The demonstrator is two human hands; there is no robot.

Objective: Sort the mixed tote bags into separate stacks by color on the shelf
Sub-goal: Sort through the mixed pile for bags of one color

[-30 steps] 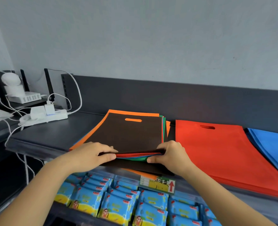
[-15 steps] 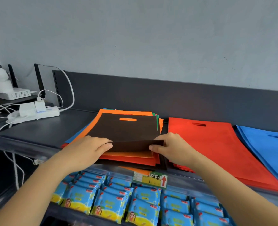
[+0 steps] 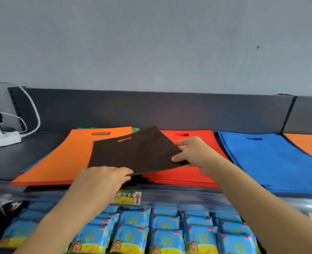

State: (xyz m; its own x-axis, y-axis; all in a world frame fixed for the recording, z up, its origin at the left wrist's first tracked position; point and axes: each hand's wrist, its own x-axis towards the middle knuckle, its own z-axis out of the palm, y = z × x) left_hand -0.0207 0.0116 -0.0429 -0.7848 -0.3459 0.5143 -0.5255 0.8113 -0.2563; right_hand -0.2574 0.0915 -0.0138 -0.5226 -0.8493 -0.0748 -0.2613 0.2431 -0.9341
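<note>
- Since the frame half a second earlier, the brown tote bag (image 3: 137,153) had been lifted off the mixed stack (image 3: 60,160) and swung rightward, so that its far corner was carried over the red stack (image 3: 202,137).
- It was held tilted above the shelf (image 3: 14,160), straddling both stacks.
- Its near edge was gripped by the left hand (image 3: 102,182), fingers curled at the edge.
- Its right corner was pinched by the right hand (image 3: 193,154), thumb on top.
- An orange bag was left uppermost on the mixed stack, with green and blue edges seen at its far side.
- Right of the red stack, a blue stack (image 3: 270,158) and then an orange stack (image 3: 309,146) were laid.
- At the far left, a white power strip (image 3: 3,141) was plugged with cables.
- On the shelf's near edge a yellow label (image 3: 127,197) was fixed; blue packets (image 3: 164,226) were ranged below.
</note>
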